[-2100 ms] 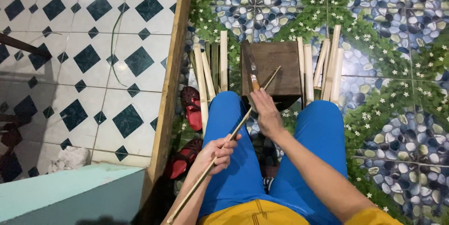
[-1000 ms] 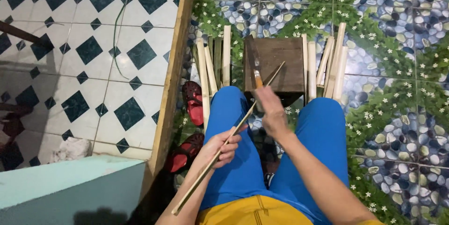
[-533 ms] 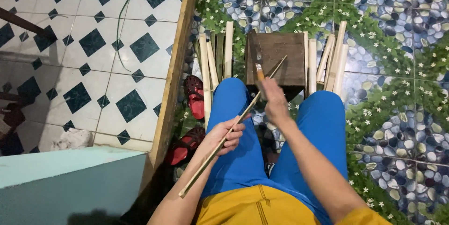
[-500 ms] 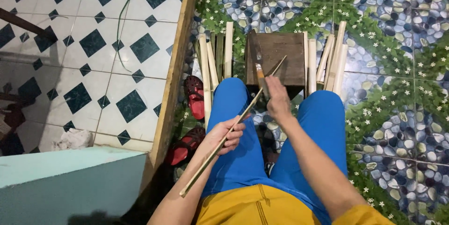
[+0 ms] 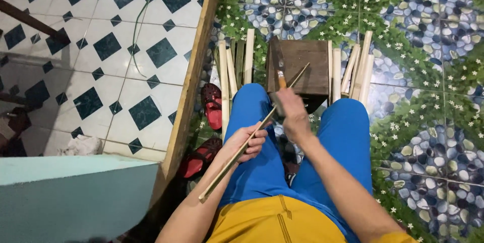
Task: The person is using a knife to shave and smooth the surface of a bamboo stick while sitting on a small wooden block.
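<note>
I sit with blue trousers over a patterned floor. My left hand [image 5: 248,141] grips a long thin bamboo strip [image 5: 229,167] that runs diagonally from my lap up to the wooden block [image 5: 315,56]. My right hand [image 5: 291,111] holds a knife [image 5: 278,64] with an orange-brown handle, its blade pointing away over the block, close beside the upper part of the strip. The strip's tip rests over the block's top.
Split bamboo slats lie left [image 5: 229,79] and right [image 5: 355,71] of the block. Red sandals [image 5: 213,108] sit by my left leg. A wooden beam [image 5: 194,71] divides the pebble-pattern floor from white-and-dark diamond tiles. A teal surface [image 5: 65,197] is at lower left.
Both hands stay on the strip and knife. The right hand and knife have shifted slightly along the strip near the block; the view has drifted a little.
</note>
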